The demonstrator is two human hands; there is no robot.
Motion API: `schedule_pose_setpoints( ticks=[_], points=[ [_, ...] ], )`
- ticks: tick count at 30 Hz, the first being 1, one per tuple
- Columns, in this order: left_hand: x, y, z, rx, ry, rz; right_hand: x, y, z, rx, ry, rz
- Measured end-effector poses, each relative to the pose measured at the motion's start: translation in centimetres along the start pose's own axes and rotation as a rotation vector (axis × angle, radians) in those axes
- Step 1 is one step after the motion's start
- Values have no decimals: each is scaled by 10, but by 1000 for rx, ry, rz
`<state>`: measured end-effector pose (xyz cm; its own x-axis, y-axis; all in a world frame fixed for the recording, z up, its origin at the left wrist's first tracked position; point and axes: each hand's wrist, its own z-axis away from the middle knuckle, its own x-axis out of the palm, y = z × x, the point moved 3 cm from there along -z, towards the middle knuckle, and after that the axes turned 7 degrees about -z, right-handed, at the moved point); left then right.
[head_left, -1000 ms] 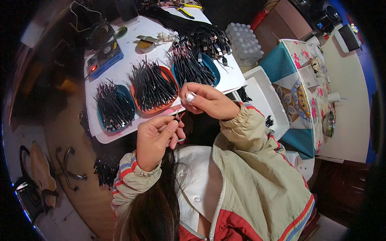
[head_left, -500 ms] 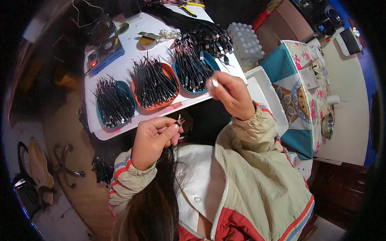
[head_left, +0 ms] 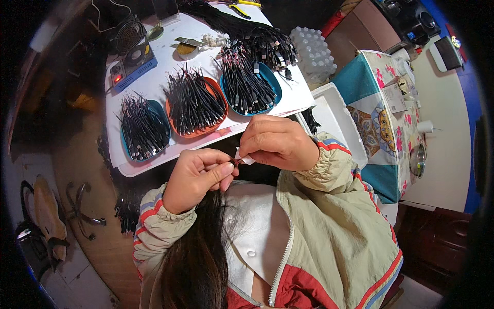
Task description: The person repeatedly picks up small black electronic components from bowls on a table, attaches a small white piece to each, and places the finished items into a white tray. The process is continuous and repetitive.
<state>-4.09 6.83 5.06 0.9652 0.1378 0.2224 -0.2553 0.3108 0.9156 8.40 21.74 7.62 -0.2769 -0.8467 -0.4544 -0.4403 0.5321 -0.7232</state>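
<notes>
My left hand [head_left: 198, 177] is closed in a pinch around the end of a thin black cable [head_left: 232, 163], from which fine wire ends stick out. My right hand [head_left: 280, 143] meets it from the right, thumb and forefinger pressed together at those wires. Small white material [head_left: 248, 160] shows at the right fingertips; whether it is tape on the fingers or a loose piece I cannot tell. Beyond the hands stand a left teal tray [head_left: 165, 129], an orange tray [head_left: 224, 105] and a right teal tray [head_left: 277, 87], all packed with short black USB cables.
A white table [head_left: 126, 167] carries the trays, a blue box with a red light [head_left: 135, 69], a tin [head_left: 186, 50], yellow-handled pliers [head_left: 240, 11] and a cable bundle [head_left: 267, 44]. At right are a white foam box [head_left: 355, 136], bubbled clear plastic [head_left: 313, 54] and a cloth-covered table [head_left: 386, 177].
My right hand has come down and left, from raised and apart to touching the wires at my left fingertips. The left hand has stayed nearly in place, still pinching the cable.
</notes>
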Motion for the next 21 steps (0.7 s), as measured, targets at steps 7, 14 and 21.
schedule_pose_setpoints(
  ticks=[7,14,21],
  points=[
    [16,4,7,542,461,-821,11,0,6,191,151,-46],
    [19,-8,-5,933,541,-1270,37,27,31,988,312,-1412],
    [11,-17,-4,449,495,-482,7,-1,19,108,193,323]
  ],
)
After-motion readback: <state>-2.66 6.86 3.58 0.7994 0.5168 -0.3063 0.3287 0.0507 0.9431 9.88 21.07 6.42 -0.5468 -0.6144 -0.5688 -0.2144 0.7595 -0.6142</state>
